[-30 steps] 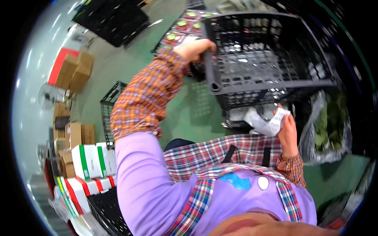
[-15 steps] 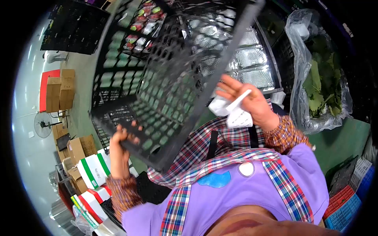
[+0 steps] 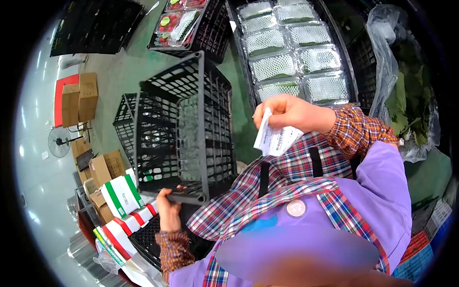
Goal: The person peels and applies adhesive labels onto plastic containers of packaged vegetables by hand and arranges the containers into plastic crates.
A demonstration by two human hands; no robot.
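Note:
My left hand point(image 3: 170, 210) grips the near rim of a black plastic crate point(image 3: 203, 129), which is tilted with its open side toward me. Its slatted walls show nothing inside. My right hand point(image 3: 287, 115) pinches white printed paper slips point(image 3: 277, 138) between thumb and fingers, above my plaid apron. Just beyond the right hand stands a black crate filled with clear packs point(image 3: 272, 67) wrapped in white foam netting. Some green shows under the netting.
Another black crate point(image 3: 125, 115) stands behind the held one. At the top, a crate holds red-fruit packs point(image 3: 168, 21). To the right, a plastic-lined crate contains green leaves point(image 3: 404, 107). Cardboard boxes point(image 3: 105, 172), white-and-green cartons point(image 3: 119, 196) and a fan point(image 3: 59, 142) are on the left.
The black crate has swung down and left, uncovering the netted packs. My right hand has come off near its rim and closed its fingers around the paper slips.

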